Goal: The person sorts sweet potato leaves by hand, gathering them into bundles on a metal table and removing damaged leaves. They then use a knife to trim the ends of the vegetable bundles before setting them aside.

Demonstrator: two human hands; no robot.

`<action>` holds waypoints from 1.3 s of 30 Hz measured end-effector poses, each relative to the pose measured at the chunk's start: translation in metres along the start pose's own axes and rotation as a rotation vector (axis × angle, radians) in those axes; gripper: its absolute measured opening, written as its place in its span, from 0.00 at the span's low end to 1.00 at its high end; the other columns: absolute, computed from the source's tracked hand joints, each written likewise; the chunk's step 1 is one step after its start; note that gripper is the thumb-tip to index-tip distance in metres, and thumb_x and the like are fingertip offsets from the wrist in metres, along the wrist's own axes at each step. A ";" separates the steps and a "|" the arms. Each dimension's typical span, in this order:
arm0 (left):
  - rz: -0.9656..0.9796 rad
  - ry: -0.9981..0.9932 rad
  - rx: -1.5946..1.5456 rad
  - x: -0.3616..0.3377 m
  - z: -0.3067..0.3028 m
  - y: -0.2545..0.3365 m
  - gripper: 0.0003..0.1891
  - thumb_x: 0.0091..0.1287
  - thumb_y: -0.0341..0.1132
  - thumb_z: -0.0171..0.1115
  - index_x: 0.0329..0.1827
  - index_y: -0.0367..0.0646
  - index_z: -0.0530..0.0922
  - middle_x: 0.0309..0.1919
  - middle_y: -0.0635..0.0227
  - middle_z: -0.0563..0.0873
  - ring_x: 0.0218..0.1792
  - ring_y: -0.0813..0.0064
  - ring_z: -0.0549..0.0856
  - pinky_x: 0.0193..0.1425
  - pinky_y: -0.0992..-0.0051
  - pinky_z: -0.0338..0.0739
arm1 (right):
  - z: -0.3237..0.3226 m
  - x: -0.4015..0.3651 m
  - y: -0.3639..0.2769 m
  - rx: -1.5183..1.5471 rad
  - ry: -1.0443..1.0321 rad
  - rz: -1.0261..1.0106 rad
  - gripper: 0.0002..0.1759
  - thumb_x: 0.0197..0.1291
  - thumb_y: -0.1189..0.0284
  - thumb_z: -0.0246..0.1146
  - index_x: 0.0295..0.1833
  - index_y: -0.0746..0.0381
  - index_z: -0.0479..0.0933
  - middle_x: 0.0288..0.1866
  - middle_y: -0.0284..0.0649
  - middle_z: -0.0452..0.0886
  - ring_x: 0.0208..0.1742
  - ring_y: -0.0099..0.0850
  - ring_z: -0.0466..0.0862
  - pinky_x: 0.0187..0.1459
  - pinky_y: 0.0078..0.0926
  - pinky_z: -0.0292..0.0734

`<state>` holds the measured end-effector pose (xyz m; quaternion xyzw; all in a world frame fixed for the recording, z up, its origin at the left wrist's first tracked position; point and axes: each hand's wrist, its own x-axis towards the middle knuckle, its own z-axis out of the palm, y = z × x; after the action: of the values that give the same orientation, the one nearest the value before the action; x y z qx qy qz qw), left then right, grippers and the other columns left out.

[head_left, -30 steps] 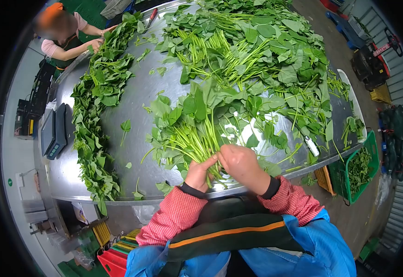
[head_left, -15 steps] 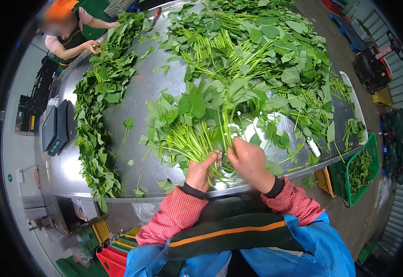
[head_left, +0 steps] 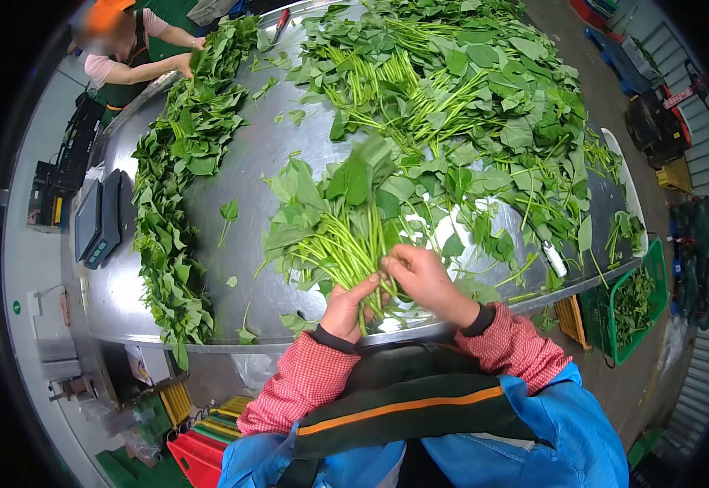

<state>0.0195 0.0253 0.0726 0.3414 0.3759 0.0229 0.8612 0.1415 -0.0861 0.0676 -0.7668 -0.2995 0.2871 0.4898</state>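
A bunch of leafy green stems is gripped near its cut ends by my left hand, thumb across the stems. Against the right side of that bunch, my right hand is closed with thumb and fingertips pinched on stems there. The leaves of the bunch point away from me over the metal table. Beyond it lies a large heap of the same leafy stems. My palms and the lower fingers of my left hand are partly hidden.
A long row of leafy bunches runs along the left, beside a scale. A co-worker touches its far end. A white-handled tool lies near the right edge; a red-handled tool lies far back. A green crate stands right.
My right hand has moved left, bringing its stems against the bunch in my left hand. The co-worker's near hand has shifted along the row, away from me.
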 end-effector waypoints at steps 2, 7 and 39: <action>-0.017 -0.005 -0.130 0.005 -0.013 0.001 0.11 0.68 0.33 0.58 0.49 0.37 0.74 0.35 0.65 0.82 0.27 0.77 0.82 0.18 0.88 0.70 | 0.001 -0.009 -0.006 0.153 0.170 -0.077 0.13 0.67 0.65 0.53 0.36 0.63 0.75 0.22 0.36 0.73 0.22 0.24 0.73 0.25 0.25 0.70; 0.019 -0.118 -0.416 0.006 -0.035 0.008 0.11 0.69 0.31 0.55 0.50 0.34 0.71 0.41 0.61 0.78 0.41 0.72 0.80 0.39 0.77 0.80 | -0.038 0.004 0.009 0.629 0.238 0.235 0.10 0.66 0.66 0.53 0.44 0.59 0.76 0.23 0.27 0.71 0.22 0.16 0.68 0.23 0.15 0.64; -0.019 -0.255 0.277 -0.036 -0.125 0.086 0.08 0.67 0.35 0.60 0.41 0.40 0.76 0.27 0.68 0.79 0.29 0.79 0.79 0.34 0.77 0.75 | 0.055 0.034 -0.100 -0.656 -0.560 -0.254 0.22 0.48 0.56 0.70 0.41 0.61 0.80 0.31 0.49 0.81 0.34 0.45 0.82 0.35 0.38 0.75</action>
<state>-0.0706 0.1515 0.0868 0.4533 0.2667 -0.0808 0.8467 0.1056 0.0052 0.1353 -0.7314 -0.5875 0.3111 0.1520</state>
